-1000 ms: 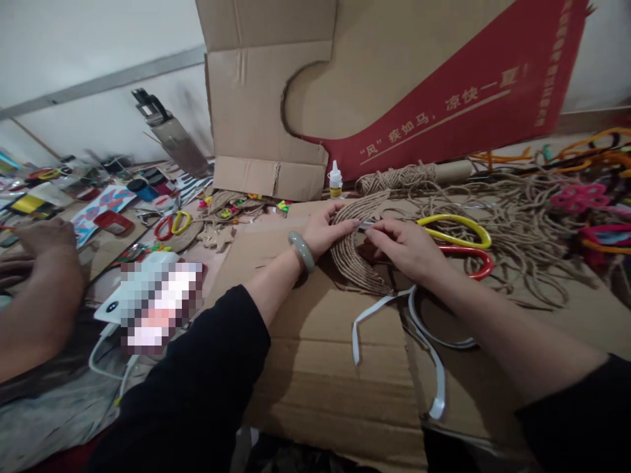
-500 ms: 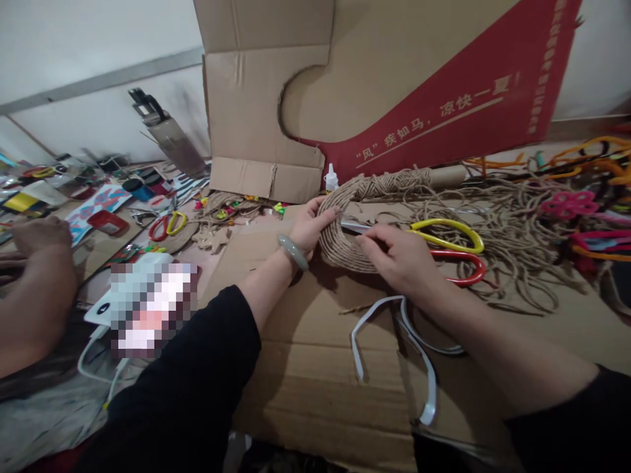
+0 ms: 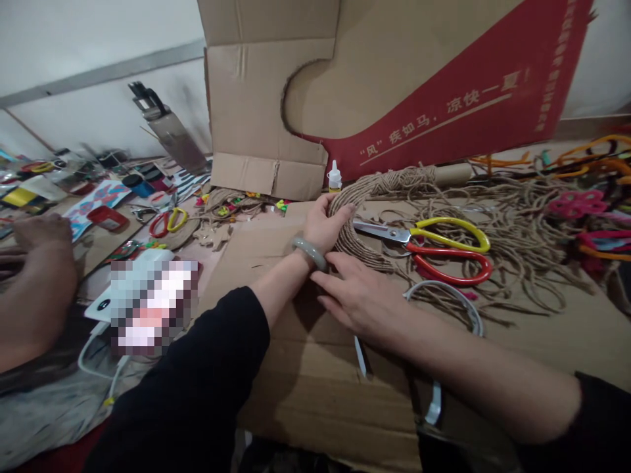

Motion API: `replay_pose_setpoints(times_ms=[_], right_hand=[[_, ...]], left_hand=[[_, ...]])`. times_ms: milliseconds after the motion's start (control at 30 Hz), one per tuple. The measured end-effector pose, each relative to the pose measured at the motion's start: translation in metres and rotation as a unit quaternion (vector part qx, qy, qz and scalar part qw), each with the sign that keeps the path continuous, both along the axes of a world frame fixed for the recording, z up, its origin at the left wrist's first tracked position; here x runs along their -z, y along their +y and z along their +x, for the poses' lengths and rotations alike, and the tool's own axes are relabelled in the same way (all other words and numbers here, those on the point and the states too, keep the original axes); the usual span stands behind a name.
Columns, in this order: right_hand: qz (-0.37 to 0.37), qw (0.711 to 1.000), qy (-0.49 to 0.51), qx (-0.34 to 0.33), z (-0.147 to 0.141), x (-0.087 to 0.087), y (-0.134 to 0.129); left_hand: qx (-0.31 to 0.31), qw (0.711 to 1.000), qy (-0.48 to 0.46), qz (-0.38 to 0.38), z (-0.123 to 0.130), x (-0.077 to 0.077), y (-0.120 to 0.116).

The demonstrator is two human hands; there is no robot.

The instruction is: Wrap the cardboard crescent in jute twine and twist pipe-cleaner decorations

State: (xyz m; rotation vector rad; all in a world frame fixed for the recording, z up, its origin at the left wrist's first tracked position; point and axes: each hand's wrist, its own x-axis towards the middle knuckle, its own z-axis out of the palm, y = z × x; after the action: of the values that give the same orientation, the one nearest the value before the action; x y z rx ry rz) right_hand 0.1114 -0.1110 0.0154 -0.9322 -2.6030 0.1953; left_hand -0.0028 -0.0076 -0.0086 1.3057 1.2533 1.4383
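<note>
My left hand [image 3: 328, 226], with a grey-green bangle [image 3: 309, 253] at the wrist, is closed on the outer side of a curved piece covered in brown twine [image 3: 362, 203]. My right hand [image 3: 362, 295] reaches across below that piece, close to the bangle; its fingers are stretched and apart, and nothing shows in them. Large scissors [image 3: 394, 233] with one yellow and one red handle lie inside the curve, their blade tips hidden by the twine. A white flat strip [image 3: 434, 404] passes partly under my right forearm.
Loose twine [image 3: 522, 263] spreads on the cardboard [image 3: 315, 387] to the right. A glue bottle [image 3: 334, 176] stands behind my left hand. At left are a blurred-out phone [image 3: 158, 309], smaller scissors [image 3: 168, 222], a drink bottle [image 3: 177, 138] and another person's hand [image 3: 44, 243].
My right hand has moved left and down from inside the curve to near my left wrist, uncovering the scissors. My left hand keeps its grip on the twine piece.
</note>
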Motion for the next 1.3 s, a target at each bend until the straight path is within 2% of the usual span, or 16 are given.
replay_pose_setpoints(times_ms=[100,267,433,533,667,767,833,900,1000,1100,1200,1300], right_hand=[[-0.010,1.000,0.016,-0.009,-0.002,0.003,0.000],[-0.025,0.996,0.050,-0.066,-0.003,0.005,-0.004],[-0.039,0.998,0.019,-0.047,-0.002,0.003,-0.006],[-0.015,0.997,0.019,-0.069,-0.002,0.004,-0.002],[-0.020,0.996,0.007,-0.087,-0.001,0.002,-0.001],[-0.039,0.995,-0.018,-0.086,0.003,-0.004,-0.001],[-0.045,0.996,0.003,-0.083,0.010,-0.009,0.003],[-0.040,0.996,0.058,-0.045,0.020,-0.011,0.013],[-0.021,0.987,0.137,0.082,0.035,-0.008,0.035],[-0.034,0.979,0.105,0.169,0.044,-0.003,0.053],[-0.069,0.977,0.033,0.197,0.044,0.002,0.061],[-0.110,0.974,0.047,0.192,0.040,0.006,0.062]], left_hand=[[0.008,1.000,0.006,0.010,0.000,0.001,0.001],[0.018,1.000,0.000,0.008,0.001,-0.010,-0.005],[0.023,0.999,-0.029,0.000,0.001,-0.019,-0.009],[0.022,0.998,-0.051,-0.010,0.002,-0.022,-0.011],[0.034,0.997,-0.061,-0.028,0.002,-0.019,-0.011],[0.044,0.996,-0.066,-0.048,-0.001,-0.011,-0.006],[0.048,0.995,-0.068,-0.058,-0.003,-0.006,-0.003],[0.051,0.995,-0.062,-0.063,-0.006,-0.002,-0.001],[0.056,0.996,-0.040,-0.057,-0.008,0.001,0.000],[0.065,0.996,-0.025,-0.053,-0.009,0.001,-0.001],[0.075,0.996,-0.014,-0.054,-0.008,0.001,-0.002],[0.098,0.994,-0.019,-0.052,-0.008,0.001,-0.002]])
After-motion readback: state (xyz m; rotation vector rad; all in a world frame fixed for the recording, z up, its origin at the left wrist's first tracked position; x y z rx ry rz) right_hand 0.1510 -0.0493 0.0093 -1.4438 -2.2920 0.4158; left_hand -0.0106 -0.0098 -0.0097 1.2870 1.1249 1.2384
